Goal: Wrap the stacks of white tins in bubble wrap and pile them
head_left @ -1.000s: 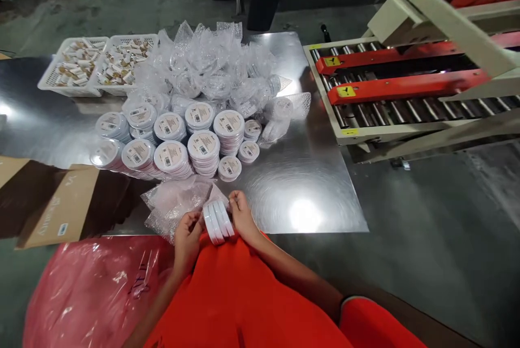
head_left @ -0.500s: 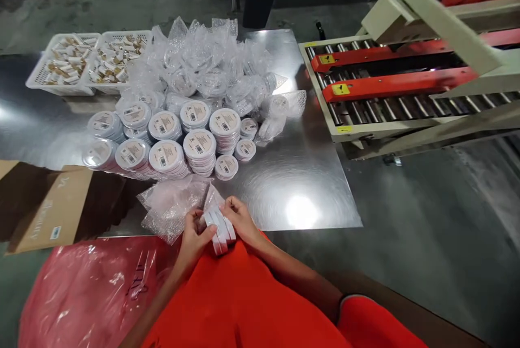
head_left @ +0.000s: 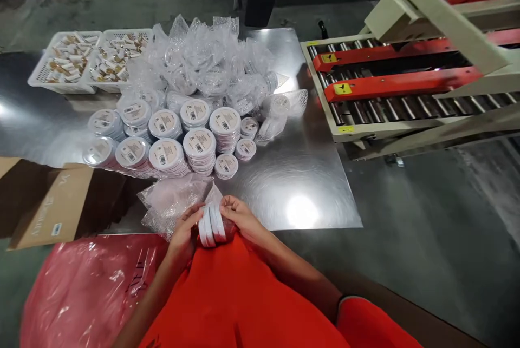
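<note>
Close to my body, at the table's front edge, I hold a clear bubble-wrap bag point(head_left: 214, 193) with several round white discs point(head_left: 212, 225) standing on edge inside it. My left hand point(head_left: 183, 233) grips the bag's left side near its mouth. On the other side, my right hand point(head_left: 240, 215) pinches the plastic between thumb and fingers. Flat bubble-wrap bags point(head_left: 173, 196) lie on the table beside my left hand. Beyond them stand stacks of round labelled discs point(head_left: 199, 142), with smaller stacks point(head_left: 226, 166) at their right.
Filled bubble-wrap bags point(head_left: 211, 61) are heaped at the back of the metal table point(head_left: 300, 175). Two white baskets point(head_left: 40, 69) hold small white-and-gold pieces. A roller conveyor point(head_left: 382, 110) stands at right. An open cardboard box point(head_left: 60, 207) and pink plastic bag point(head_left: 85, 294) are at left.
The discs in the bag have tipped more upright and shifted slightly left. My left hand has moved a little left and turned; my right hand keeps its pinch.
</note>
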`<state>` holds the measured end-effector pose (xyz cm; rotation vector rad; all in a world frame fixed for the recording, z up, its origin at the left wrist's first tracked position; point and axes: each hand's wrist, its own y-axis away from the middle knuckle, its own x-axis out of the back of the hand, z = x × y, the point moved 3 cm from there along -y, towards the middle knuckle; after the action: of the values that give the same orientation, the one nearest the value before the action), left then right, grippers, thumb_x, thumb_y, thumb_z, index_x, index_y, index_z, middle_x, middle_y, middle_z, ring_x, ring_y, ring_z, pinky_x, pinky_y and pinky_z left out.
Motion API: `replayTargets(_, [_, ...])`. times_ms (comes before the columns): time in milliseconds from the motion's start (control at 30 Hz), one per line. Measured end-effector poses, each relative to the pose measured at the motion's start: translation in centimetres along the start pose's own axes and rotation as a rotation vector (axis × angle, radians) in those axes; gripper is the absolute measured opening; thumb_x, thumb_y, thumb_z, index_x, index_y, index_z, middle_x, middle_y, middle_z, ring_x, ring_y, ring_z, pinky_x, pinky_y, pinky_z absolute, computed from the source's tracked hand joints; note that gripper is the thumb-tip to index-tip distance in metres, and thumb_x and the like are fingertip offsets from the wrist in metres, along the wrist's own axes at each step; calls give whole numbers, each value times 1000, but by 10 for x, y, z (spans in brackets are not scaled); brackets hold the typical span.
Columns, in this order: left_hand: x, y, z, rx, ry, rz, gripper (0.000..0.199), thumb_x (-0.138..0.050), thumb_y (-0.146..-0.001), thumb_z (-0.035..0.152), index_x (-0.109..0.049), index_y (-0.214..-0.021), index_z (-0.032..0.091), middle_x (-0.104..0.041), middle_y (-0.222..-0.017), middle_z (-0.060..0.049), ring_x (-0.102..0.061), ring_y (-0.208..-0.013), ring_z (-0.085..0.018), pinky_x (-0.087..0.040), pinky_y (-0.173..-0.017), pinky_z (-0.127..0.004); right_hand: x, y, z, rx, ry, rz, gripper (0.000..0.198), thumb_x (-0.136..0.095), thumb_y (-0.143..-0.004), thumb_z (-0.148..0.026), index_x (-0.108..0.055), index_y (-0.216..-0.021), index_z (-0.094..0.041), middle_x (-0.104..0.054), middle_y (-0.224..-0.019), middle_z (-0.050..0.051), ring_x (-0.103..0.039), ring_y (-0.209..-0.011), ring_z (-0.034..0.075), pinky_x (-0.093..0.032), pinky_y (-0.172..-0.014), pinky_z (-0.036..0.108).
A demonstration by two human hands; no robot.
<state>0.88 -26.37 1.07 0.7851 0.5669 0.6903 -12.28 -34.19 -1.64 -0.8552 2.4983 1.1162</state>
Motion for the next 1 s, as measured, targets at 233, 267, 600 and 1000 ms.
replayTargets(233, [-4,-2,7,-39,-45,42,42,-84,-43,27,-65,-78,14,-61,-62,3,-53,-51,-9,-40,-50,-22,2,-5,-9,247,550,222,22,-55,-81,-43,-51,-74,-22,-51,-69,-1,-46,-66,16,-37,-65,29])
replayTargets(267, [-5,-3,7,-57,-66,49,42,-84,-44,29,-64,-79,14,-58,-60,5,-51,-50,-9,-39,-49,-22,2,-3,-10,318,638,289,19,-50,-83,-39,-52,-75,-23,-53,-75,1,-48,-72,18,-38,-69,31])
replayTargets(600, [10,-7,9,-471,-746,102,32,-61,-77,43,-71,-94,18,-71,-84,-8,-63,-78,-23,-46,-71,-33,-4,-3,-12,342,689,298,17,-43,-88,-36,-48,-78,-24,-52,-72,-2,-48,-68,16,-37,-66,29])
replayTargets(1000, [0,7,1,-441,-612,58,22,-49,-86,42,-53,-87,21,-58,-77,-2,-56,-69,-16,-48,-66,-29,-6,7,-7,354,451,325,16,-37,-91,-38,-46,-88,-24,-49,-84,0,-47,-76,16,-40,-72,30])
